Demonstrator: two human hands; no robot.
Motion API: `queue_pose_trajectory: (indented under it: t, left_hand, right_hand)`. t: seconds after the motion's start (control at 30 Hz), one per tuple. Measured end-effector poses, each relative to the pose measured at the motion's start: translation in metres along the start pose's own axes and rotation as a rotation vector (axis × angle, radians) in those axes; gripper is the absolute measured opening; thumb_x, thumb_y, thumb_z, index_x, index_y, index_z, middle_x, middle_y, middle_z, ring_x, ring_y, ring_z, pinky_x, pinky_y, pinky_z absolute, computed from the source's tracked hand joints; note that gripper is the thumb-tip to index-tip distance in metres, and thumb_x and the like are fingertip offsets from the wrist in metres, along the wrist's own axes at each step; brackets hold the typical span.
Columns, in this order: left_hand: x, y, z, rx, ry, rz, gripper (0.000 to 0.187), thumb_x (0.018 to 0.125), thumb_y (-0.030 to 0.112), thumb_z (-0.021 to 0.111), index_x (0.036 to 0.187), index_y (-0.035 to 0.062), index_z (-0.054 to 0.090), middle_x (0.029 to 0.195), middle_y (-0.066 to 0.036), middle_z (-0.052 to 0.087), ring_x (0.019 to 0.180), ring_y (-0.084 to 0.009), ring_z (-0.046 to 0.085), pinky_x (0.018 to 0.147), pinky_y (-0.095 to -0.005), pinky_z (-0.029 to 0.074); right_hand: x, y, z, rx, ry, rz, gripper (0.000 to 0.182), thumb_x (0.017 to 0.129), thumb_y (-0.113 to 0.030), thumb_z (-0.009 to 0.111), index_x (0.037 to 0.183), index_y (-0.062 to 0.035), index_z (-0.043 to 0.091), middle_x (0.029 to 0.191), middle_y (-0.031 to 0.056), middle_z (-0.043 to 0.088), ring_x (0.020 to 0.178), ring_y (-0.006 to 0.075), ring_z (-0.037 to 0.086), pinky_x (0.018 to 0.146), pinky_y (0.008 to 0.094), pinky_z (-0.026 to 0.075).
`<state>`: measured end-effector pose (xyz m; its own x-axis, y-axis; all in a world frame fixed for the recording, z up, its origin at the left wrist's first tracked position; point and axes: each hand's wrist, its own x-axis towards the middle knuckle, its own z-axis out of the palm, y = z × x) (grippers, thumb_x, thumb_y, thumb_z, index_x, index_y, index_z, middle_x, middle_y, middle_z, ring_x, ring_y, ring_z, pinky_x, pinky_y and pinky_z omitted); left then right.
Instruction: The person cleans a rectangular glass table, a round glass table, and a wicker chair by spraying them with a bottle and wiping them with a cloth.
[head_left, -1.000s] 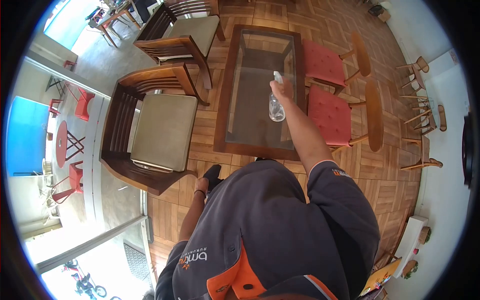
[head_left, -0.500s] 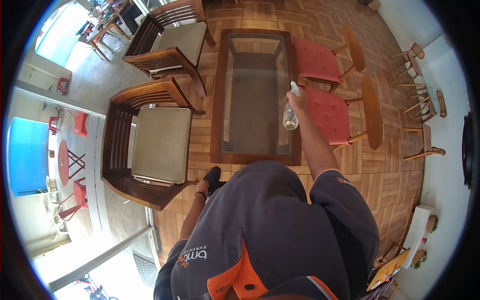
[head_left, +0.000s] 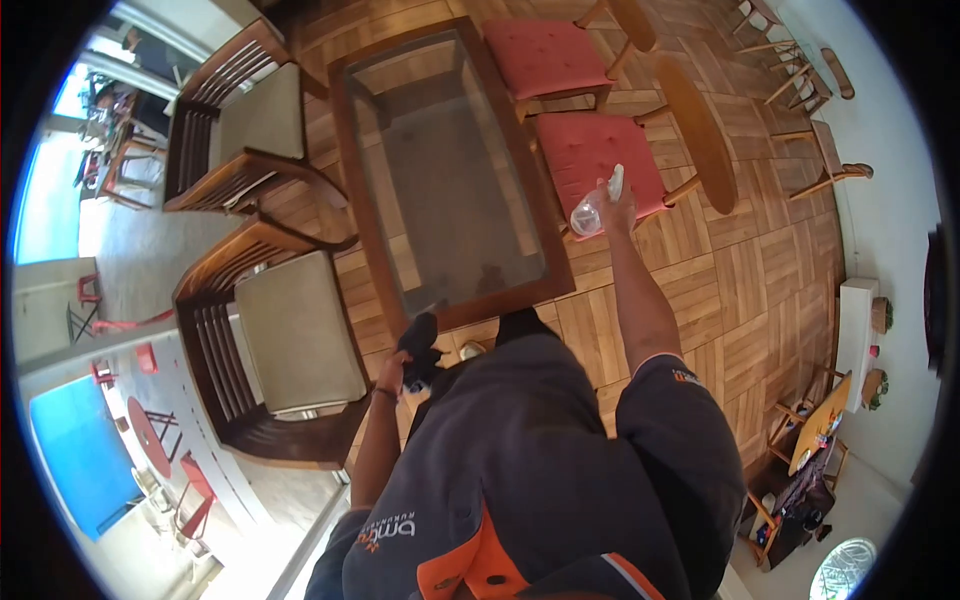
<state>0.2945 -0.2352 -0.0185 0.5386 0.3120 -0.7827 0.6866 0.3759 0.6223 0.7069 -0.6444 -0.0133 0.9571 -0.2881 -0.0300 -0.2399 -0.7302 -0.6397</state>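
My right hand [head_left: 619, 210] is closed around a clear spray bottle [head_left: 586, 217] with a white spray head, held above the front red seat cushion [head_left: 590, 150]. Little liquid shows in the bottle. Down by the table's near left corner, my left hand [head_left: 391, 372] grips a dark cloth [head_left: 420, 338]; part of the cloth hangs below the fingers. Between the chairs stands a low wooden table [head_left: 440, 190] with a glass top, just ahead of my body.
Two wooden armchairs with beige cushions, a near one [head_left: 300, 335] and a far one [head_left: 262, 115], line the left. A second red chair [head_left: 545, 55] stands farther back on the right. Beyond are a white wall [head_left: 880, 160] and small wooden chairs [head_left: 825, 165].
My right hand has moved with the spray bottle from over the table's right edge to over the red chair. My left hand has risen with the cloth. The view has turned.
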Motion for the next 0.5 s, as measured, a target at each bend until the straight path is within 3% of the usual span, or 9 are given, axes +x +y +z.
queue_pose_trajectory:
  t: [0.07, 0.17, 0.27, 0.3, 0.4, 0.5]
  left_hand:
    - [0.006, 0.008, 0.004, 0.014, -0.098, -0.002, 0.042, 0.074, 0.012, 0.059, 0.114, 0.0002, 0.065, 0.100, -0.006, 0.067, 0.088, -0.0185, 0.063, 0.082, -0.0305, 0.051]
    - [-0.010, 0.042, 0.032, 0.018, -0.065, -0.119, 0.043, 0.077, 0.008, 0.060, 0.119, 0.0010, 0.065, 0.107, -0.007, 0.068, 0.096, -0.0190, 0.065, 0.087, -0.0305, 0.052]
    - [-0.009, 0.058, 0.039, 0.011, -0.042, -0.250, 0.044, 0.078, 0.004, 0.061, 0.122, 0.0017, 0.063, 0.108, -0.007, 0.068, 0.098, -0.0191, 0.066, 0.088, -0.0304, 0.052]
    - [-0.009, 0.063, 0.043, -0.019, -0.035, -0.280, 0.044, 0.078, 0.004, 0.061, 0.122, 0.0018, 0.063, 0.109, -0.007, 0.068, 0.098, -0.0190, 0.066, 0.088, -0.0304, 0.052]
    - [-0.011, 0.084, 0.060, -0.060, -0.003, -0.345, 0.044, 0.079, 0.003, 0.061, 0.123, 0.0021, 0.062, 0.111, -0.008, 0.068, 0.099, -0.0184, 0.066, 0.089, -0.0302, 0.052]
    - [-0.001, 0.091, 0.067, -0.024, 0.040, -0.370, 0.042, 0.080, 0.003, 0.061, 0.122, 0.0020, 0.062, 0.111, -0.007, 0.068, 0.099, -0.0177, 0.065, 0.089, -0.0298, 0.052]
  right_hand:
    - [0.040, 0.024, 0.005, -0.041, -0.047, 0.020, 0.062, 0.085, -0.053, 0.067, 0.125, -0.0063, 0.061, 0.119, 0.0227, 0.062, 0.114, 0.0410, 0.056, 0.097, 0.0525, 0.045]
    - [0.097, 0.056, 0.034, -0.086, 0.198, 0.058, 0.051, 0.086, -0.051, 0.070, 0.105, -0.0035, 0.068, 0.100, 0.0203, 0.067, 0.099, 0.0403, 0.063, 0.086, 0.0515, 0.048]
    - [0.142, 0.109, 0.075, -0.212, 0.430, 0.043, 0.052, 0.086, -0.051, 0.070, 0.107, -0.0029, 0.067, 0.102, 0.0187, 0.067, 0.103, 0.0378, 0.060, 0.090, 0.0521, 0.045]
    - [0.147, 0.105, 0.069, -0.131, 0.299, 0.143, 0.066, 0.085, -0.060, 0.065, 0.126, -0.0077, 0.062, 0.121, 0.0172, 0.063, 0.117, 0.0406, 0.055, 0.096, 0.0568, 0.043]
    - [0.164, 0.115, 0.091, -0.034, 0.434, 0.145, 0.056, 0.085, -0.049, 0.072, 0.117, -0.0044, 0.063, 0.108, 0.0150, 0.066, 0.108, 0.0369, 0.057, 0.096, 0.0517, 0.043]
    - [0.168, 0.131, 0.108, -0.071, 0.386, 0.231, 0.057, 0.085, -0.049, 0.072, 0.120, -0.0055, 0.061, 0.111, 0.0144, 0.065, 0.109, 0.0367, 0.057, 0.098, 0.0509, 0.042]
